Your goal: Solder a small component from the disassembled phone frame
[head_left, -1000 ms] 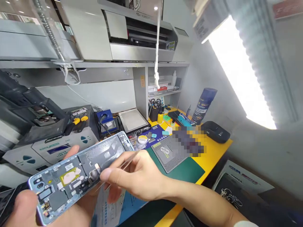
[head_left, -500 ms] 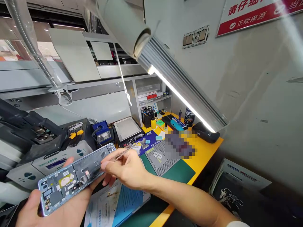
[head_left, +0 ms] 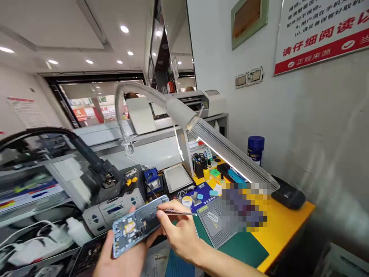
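Observation:
An opened smartphone (head_left: 137,227), its back off and its inner parts bare, lies tilted across the palm of my left hand (head_left: 122,261). The fingers of that hand wrap its edges. My right hand (head_left: 183,234) pinches thin metal tweezers (head_left: 180,212), whose slim end points right, away from the phone. The right fingertips are at the phone's far end, over the dark empty bay; whether they touch it I cannot tell.
A lit lamp (head_left: 230,150) hangs over the bench. Behind the hands stand a grey soldering or hot-air station (head_left: 115,209) and a flat heating plate (head_left: 177,179). To the right are a perforated grey mat (head_left: 209,225), a blurred patch and the yellow table edge (head_left: 288,223). White plugs (head_left: 43,246) lie left.
My view has tilted up and turned left, so the hands and phone appear smaller and farther right. The tweezers' free end now points right. Both hands keep their hold.

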The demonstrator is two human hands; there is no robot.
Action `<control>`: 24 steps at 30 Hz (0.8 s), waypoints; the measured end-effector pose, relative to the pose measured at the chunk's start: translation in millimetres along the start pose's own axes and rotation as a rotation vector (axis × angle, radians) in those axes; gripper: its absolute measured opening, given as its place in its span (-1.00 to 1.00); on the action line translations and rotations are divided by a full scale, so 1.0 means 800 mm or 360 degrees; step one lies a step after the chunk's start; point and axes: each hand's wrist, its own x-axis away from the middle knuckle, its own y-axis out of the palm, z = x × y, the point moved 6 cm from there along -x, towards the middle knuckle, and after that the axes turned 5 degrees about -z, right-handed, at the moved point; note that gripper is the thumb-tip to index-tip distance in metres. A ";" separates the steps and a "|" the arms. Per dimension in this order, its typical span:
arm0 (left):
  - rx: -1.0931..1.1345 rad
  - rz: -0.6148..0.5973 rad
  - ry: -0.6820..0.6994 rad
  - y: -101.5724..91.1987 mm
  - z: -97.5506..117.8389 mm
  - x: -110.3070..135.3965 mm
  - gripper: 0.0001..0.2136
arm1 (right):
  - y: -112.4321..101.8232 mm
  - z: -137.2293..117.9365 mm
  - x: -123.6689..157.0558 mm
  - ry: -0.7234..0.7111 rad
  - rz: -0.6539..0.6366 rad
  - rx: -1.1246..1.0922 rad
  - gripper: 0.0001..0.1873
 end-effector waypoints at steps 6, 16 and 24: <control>-0.0762 -0.0100 0.0410 -0.018 -0.007 -0.015 -0.59 | 0.006 0.009 0.000 0.0062 -0.0134 -0.0021 -0.63; -0.0304 -0.0519 0.0139 -0.021 -0.016 -0.030 -0.56 | 0.020 0.000 -0.033 0.0501 -0.0529 -0.0219 -0.41; 0.0320 -0.0330 0.0148 0.020 -0.008 -0.009 -0.59 | -0.004 -0.017 -0.024 0.0286 -0.0479 0.0083 -0.55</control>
